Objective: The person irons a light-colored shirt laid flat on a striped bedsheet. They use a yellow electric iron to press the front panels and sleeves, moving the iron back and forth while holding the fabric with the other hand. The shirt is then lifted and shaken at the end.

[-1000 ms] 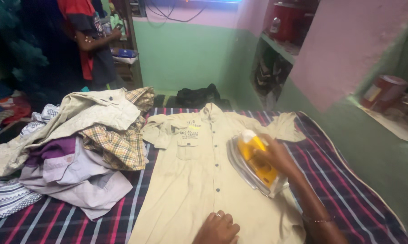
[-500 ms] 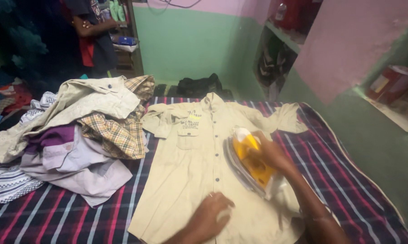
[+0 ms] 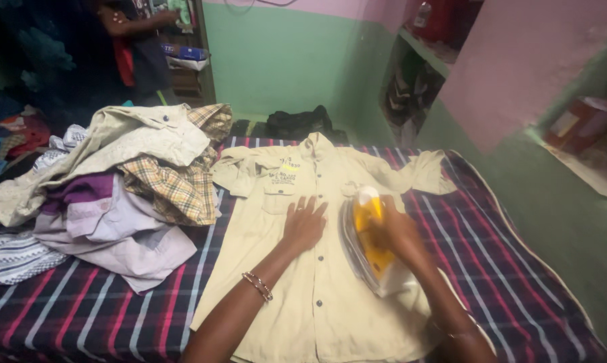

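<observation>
- A pale cream button-front cotton shirt [image 3: 296, 269] lies flat, front up, along the middle of the surface covered in a dark plaid striped cloth [image 3: 505, 255], collar toward the far edge; one chest pocket shows, with a small printed patch above it.
- The right hand [image 3: 399, 228] grips one yellow and white electric iron [image 3: 370, 242], pressed on the shirt's right half.
- The left hand [image 3: 305, 223] rests open, palm flat on the shirt just beside the iron.
- One heap of crumpled checked, purple and beige garments [image 3: 122, 188] sits at the left edge.
- One red cylindrical tin [image 3: 581, 123] stands on the ledge past the right edge.
</observation>
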